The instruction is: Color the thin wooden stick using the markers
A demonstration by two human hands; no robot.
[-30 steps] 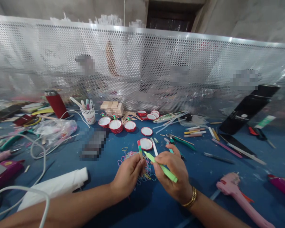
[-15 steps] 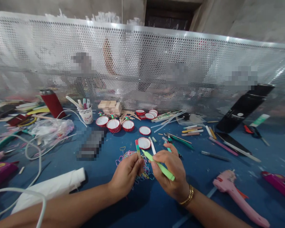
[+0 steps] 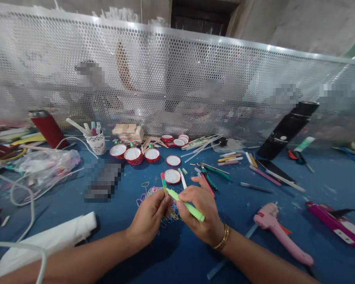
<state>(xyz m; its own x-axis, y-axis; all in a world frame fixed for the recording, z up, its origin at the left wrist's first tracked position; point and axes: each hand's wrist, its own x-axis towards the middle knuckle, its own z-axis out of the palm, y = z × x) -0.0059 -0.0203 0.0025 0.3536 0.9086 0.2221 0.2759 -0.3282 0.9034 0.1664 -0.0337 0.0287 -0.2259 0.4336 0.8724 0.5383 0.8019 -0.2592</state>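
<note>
Upright between the fingertips of my left hand is a small wooden craft stick, its upper part coloured red and green. My right hand grips a light green marker pen like a pencil, its tip against or very close to the stick just above my left fingers. Beneath both hands lies a loose heap of colourful rubber bands, partly hidden. A round red-rimmed white lid sits just behind the stick, with a white marker pen beside it.
Several red-and-white round caps stand further back, near a paper cup. A pink glue gun lies right, a white roll left. Green-handled pliers lie beyond my right hand. A perforated metal screen closes off the back.
The green marker's tip has come closer to the stick, at the lower part of the green band. The camera view has turned slightly to the right.
</note>
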